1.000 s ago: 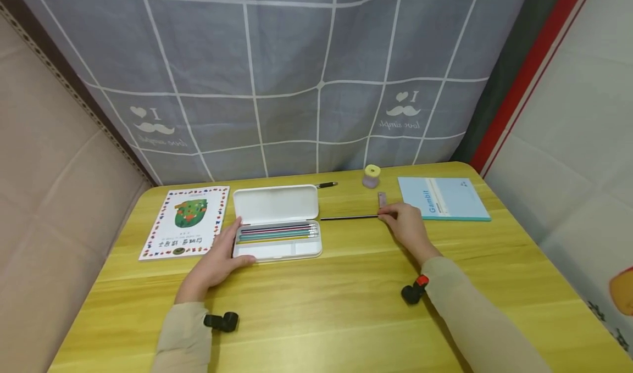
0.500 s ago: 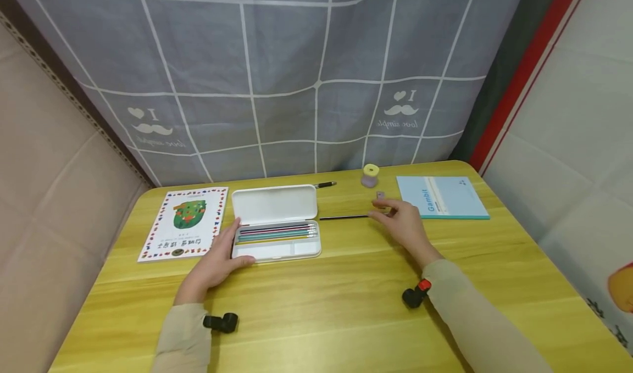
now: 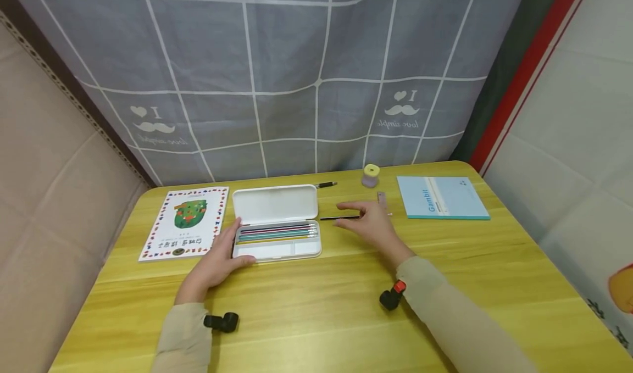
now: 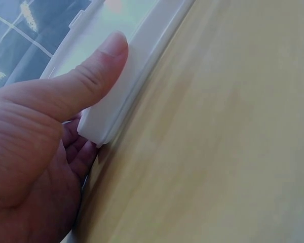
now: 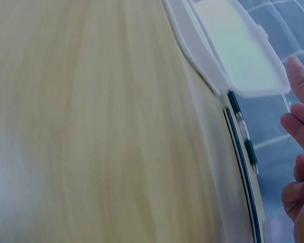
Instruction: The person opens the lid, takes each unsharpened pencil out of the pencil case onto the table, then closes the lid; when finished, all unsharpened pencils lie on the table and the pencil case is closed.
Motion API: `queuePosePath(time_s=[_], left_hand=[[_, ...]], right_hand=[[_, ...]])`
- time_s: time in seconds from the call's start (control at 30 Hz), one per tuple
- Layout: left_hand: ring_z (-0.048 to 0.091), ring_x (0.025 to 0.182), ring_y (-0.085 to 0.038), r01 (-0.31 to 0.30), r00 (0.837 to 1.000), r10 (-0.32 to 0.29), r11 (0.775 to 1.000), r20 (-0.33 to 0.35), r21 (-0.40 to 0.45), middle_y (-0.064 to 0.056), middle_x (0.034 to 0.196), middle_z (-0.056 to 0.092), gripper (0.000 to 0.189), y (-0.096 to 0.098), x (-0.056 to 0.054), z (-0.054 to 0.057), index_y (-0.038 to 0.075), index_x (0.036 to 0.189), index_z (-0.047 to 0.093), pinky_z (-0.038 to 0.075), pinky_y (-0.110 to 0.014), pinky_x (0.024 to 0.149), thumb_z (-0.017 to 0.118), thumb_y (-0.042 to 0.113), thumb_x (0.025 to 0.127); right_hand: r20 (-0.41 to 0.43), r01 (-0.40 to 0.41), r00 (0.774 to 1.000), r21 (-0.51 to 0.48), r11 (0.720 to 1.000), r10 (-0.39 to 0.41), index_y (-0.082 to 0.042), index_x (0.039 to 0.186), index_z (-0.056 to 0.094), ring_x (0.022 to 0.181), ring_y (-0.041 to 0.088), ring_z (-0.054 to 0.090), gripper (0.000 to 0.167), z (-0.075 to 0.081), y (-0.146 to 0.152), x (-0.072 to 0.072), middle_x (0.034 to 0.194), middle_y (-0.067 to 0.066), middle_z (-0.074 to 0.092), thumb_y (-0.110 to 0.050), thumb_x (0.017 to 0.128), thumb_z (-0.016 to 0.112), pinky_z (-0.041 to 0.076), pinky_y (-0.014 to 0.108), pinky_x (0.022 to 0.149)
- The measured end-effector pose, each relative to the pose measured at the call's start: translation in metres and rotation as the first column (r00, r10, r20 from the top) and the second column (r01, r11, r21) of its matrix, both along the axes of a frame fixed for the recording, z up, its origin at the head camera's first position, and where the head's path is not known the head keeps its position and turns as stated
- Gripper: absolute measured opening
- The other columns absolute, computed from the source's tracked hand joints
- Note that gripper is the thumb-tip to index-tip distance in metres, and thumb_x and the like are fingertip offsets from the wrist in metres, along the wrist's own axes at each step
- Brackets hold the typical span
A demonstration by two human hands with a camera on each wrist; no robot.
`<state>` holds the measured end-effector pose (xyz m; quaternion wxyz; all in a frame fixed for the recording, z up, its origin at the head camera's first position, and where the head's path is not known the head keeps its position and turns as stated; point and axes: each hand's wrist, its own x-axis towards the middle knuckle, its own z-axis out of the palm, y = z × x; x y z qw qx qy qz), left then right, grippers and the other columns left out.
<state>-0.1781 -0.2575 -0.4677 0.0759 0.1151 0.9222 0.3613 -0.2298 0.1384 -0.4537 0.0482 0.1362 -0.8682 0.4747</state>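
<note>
On the yellow worktop [image 3: 316, 312], the left hand [image 3: 216, 260] holds a pencil case [image 3: 262, 250] by its left end; the right hand [image 3: 372, 226], its grip wide, is by a black pencil [image 3: 338, 218] right of the case.

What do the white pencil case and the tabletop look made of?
Pencil case: probably plastic, smooth, low sheen; uniform white walls, moulded-looking rounded corners. Tabletop: wood or woodgrain laminate, slight gloss; streaky yellowish grain, soft glare. Can't tell which.

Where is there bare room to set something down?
Free: the tabletop in front of the pencil case, between both sleeves; also before the blue notebook. Crowded: around the right hand, near the dark stick and lilac strip.
</note>
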Motion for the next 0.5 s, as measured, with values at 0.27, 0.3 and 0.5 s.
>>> queuePosePath(time_s=[0.27,0.3,0.5], left_hand=[[0.006,0.156,-0.050,0.009,1.000,-0.009,1.000,-0.010,0.008,-0.027,0.171,0.011,0.113,-0.001,-0.001,-0.001,0.007,0.169,0.007,0.003,-0.070,0.123,0.080,0.044,0.091],[0.006,0.156,-0.050,0.010,1.000,-0.010,1.000,-0.010,0.008,-0.027,0.171,0.011,0.112,0.000,-0.001,-0.001,0.007,0.169,0.007,0.003,-0.070,0.123,0.080,0.044,0.092],[0.006,0.156,-0.049,0.006,1.000,-0.006,1.000,-0.006,0.007,-0.027,0.171,0.011,0.112,-0.001,-0.002,-0.002,0.007,0.169,0.006,0.004,-0.069,0.123,0.080,0.042,0.092]], right_hand=[[0.042,-0.149,0.988,0.034,0.988,0.147,-0.018,0.121,0.081,0.047,0.008,0.025,0.040,-0.008,-0.045,0.001,0.119,0.005,0.077,-0.038,0.086,0.088,0.027,0.025,0.044],[0.051,-0.161,0.986,0.045,0.986,0.159,-0.019,0.121,0.081,0.046,0.009,0.025,0.039,-0.009,-0.049,0.002,0.114,0.006,0.079,-0.039,0.087,0.087,0.027,0.025,0.044],[0.105,-0.197,0.977,0.133,0.971,0.184,-0.021,0.125,0.079,0.045,0.010,0.025,0.037,-0.013,-0.069,0.004,0.078,0.003,0.073,-0.042,0.094,0.079,0.029,0.026,0.047]])
